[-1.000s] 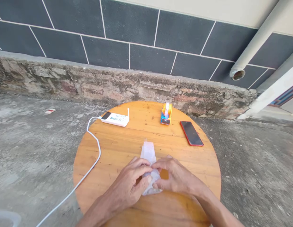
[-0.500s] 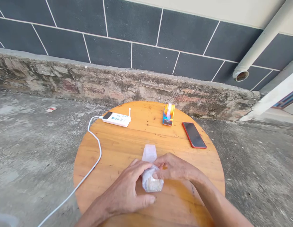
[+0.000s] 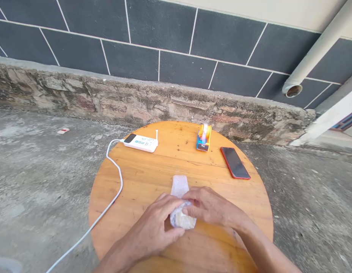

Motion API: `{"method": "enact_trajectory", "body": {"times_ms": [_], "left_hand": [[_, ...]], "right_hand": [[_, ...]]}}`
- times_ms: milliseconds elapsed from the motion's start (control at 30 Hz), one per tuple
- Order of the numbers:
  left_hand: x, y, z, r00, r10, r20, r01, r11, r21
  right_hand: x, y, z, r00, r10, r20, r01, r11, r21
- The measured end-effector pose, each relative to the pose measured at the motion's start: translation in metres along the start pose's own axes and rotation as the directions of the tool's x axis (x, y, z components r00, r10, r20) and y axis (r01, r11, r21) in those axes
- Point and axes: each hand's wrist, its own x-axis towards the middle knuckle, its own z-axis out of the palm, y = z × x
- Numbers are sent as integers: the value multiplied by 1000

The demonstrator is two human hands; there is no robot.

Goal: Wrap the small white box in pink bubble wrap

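Wrapped bundle [image 3: 185,220] | whitish, translucent film, crumpled; pale yellowish content showing through at near end | film strip [image 3: 179,185] lying flat, extending from bundle's far side, away from wearer | bundle resting on near half of round wooden table [image 3: 142,174], roughly mid-width

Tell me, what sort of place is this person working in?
Probably an outdoor spot beside a building, perhaps a yard: there is rough concrete ground, a stone wall base below dark tiles, and an open-ended drainpipe.
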Motion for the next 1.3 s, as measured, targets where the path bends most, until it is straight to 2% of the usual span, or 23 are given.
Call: {"method": "enact_trajectory", "body": {"times_ms": [200, 367, 533, 667, 800, 933, 1067, 1300], "left_hand": [[3, 0, -4, 999, -42, 24, 43, 998, -46], [6, 0, -5, 997, -74, 30, 76, 995, -64], [4, -5, -8, 997, -73, 38, 77, 991, -112], [2, -11, -9, 993, -82, -84, 70, 988, -141], [3, -14, -10, 997, -41, -65, 32, 991, -132], [6, -17, -9, 995, -86, -44, 81, 992, -97], [9, -21, -8, 992, -119, -52, 113, 989, -98], [14, -22, -6, 982, -161, -96, 148, 980, -130]], "right_hand": [[-27, -12, 21, 984, 14, -177, -46, 984, -175], [-26, -12, 37, 967, -21, -255, -40, 973, -229], [-20, -10, 36, 967, -29, -252, -16, 984, -176], [-18, -10, 28, 964, -33, -265, -1, 992, -129], [-10, -11, 19, 975, -12, -222, 6, 1000, -30], [-3, -9, 15, 982, 73, -172, -59, 995, 85], [3, 0, 11, 982, 111, -152, -97, 990, 98], [17, 22, 0, 995, 100, -13, -96, 976, 196]]}}
